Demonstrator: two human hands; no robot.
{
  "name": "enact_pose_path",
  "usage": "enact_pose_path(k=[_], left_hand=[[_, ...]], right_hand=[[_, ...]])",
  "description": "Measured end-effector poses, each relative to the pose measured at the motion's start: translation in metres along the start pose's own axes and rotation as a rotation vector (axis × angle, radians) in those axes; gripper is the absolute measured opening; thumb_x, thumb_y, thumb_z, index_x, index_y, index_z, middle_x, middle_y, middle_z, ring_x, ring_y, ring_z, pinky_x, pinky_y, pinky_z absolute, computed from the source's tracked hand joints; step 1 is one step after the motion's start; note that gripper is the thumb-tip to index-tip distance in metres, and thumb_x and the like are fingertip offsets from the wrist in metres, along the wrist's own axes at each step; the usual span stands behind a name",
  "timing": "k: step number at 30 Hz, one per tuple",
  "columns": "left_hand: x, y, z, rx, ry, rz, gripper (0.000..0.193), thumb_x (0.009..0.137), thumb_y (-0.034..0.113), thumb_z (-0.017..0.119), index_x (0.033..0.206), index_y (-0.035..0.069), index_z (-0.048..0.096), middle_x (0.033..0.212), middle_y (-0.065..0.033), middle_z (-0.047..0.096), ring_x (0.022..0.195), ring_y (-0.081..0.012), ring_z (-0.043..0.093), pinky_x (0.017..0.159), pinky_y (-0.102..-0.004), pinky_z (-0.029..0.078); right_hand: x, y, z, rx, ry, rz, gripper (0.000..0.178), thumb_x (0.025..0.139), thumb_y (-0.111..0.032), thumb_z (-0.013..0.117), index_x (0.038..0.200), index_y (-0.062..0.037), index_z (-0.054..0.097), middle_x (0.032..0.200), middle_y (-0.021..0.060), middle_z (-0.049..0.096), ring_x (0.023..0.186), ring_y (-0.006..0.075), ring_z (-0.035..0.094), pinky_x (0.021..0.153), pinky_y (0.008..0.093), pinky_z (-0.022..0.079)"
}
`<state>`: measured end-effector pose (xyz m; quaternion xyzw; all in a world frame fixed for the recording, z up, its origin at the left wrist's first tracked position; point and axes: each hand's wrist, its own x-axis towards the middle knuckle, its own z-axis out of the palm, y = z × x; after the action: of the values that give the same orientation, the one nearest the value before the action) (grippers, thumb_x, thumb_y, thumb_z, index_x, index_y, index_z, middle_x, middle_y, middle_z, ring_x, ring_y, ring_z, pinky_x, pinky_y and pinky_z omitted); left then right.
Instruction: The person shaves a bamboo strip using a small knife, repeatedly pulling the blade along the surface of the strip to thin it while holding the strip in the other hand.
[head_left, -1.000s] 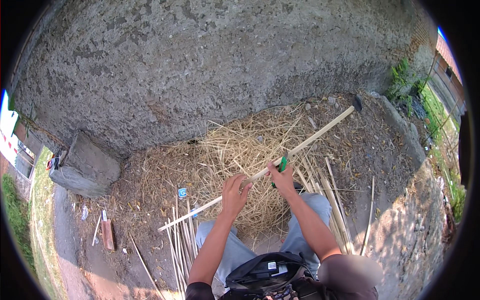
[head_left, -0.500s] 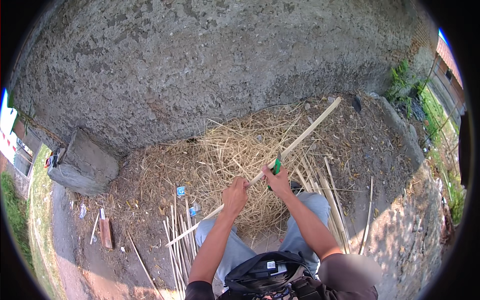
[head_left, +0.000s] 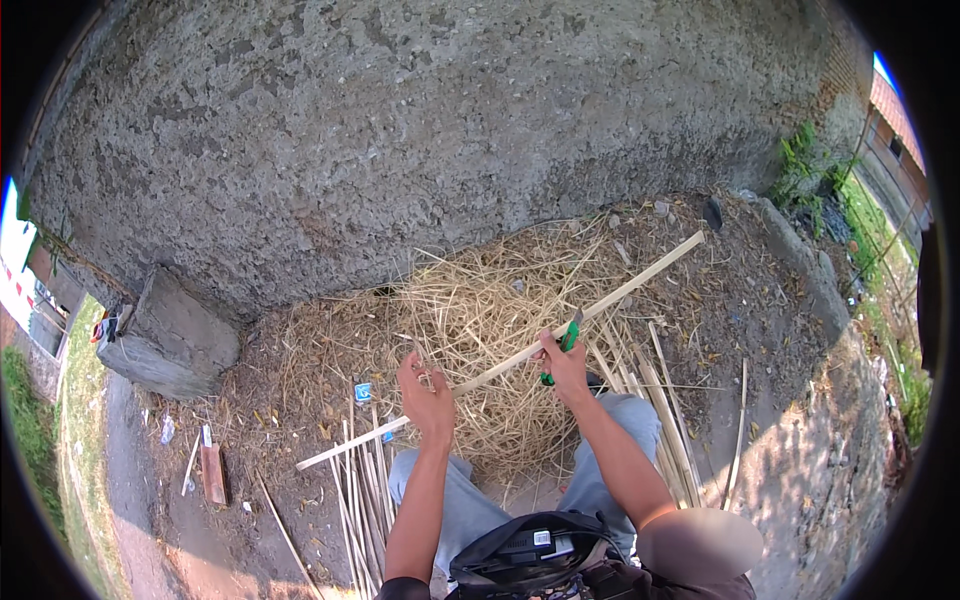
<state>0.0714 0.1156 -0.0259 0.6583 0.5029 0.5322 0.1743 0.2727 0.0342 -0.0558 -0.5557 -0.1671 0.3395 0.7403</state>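
Note:
A long pale bamboo strip [head_left: 640, 279] lies slantwise across my lap space, its far end up to the right and its near end down to the left. My right hand [head_left: 566, 372] is closed around a green utility knife [head_left: 571, 336] and steadies the strip against it. My left hand [head_left: 430, 405] is at the strip's lower left part, its fingers spread and curved upward. The strip passes behind this hand; whether the palm touches it I cannot tell. Below both hands lies a heap of thin straw-coloured shavings [head_left: 470, 320].
Bamboo strips [head_left: 362, 500] lie by my left leg, and more strips [head_left: 668, 420] by my right. A rough grey wall [head_left: 420, 130] rises beyond the heap. At left stand a concrete block [head_left: 170, 335] and a reddish-brown piece [head_left: 213, 473]. An open black bag [head_left: 535, 550] sits at my waist.
My left hand has moved left and its fingers have opened off the strip. The strip now lies at a flatter slant, its far end lower. The right hand keeps the knife.

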Motion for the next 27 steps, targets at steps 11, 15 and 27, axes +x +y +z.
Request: enact_pose_path(k=[11,15,27], left_hand=[[0.033,0.003,-0.035,0.474,-1.128,0.522,0.044,0.093,0.045,0.061,0.094,0.001,0.068,0.081,-0.0181,0.067,0.08,-0.0368,0.066,0.07,-0.0444,0.05],[0.033,0.029,-0.057,0.339,-1.313,0.143,0.047,0.095,0.045,0.059,0.088,-0.001,0.066,0.07,-0.0194,0.062,0.066,-0.0347,0.061,0.062,-0.0442,0.047],[-0.057,0.004,-0.095,-0.128,-1.159,-0.3,0.04,0.106,0.03,0.043,0.092,0.002,0.067,0.06,0.0019,0.049,0.057,-0.006,0.045,0.053,-0.0259,0.039]], right_hand=[[0.006,-0.005,-0.006,0.15,-0.069,-0.003,0.03,0.097,-0.025,0.064,0.077,-0.0019,0.06,0.06,0.0062,0.06,0.046,0.0082,0.047,0.042,0.0242,0.036],[-0.008,-0.026,-0.006,-0.262,-0.094,-0.157,0.037,0.098,-0.035,0.06,0.093,0.0013,0.058,0.065,0.0074,0.061,0.052,0.0127,0.053,0.048,0.0284,0.041],[-0.119,-0.017,-0.005,-0.847,-0.363,-0.416,0.027,0.096,-0.028,0.058,0.112,-0.0064,0.057,0.077,0.0139,0.068,0.062,0.0372,0.065,0.056,0.0477,0.049]])
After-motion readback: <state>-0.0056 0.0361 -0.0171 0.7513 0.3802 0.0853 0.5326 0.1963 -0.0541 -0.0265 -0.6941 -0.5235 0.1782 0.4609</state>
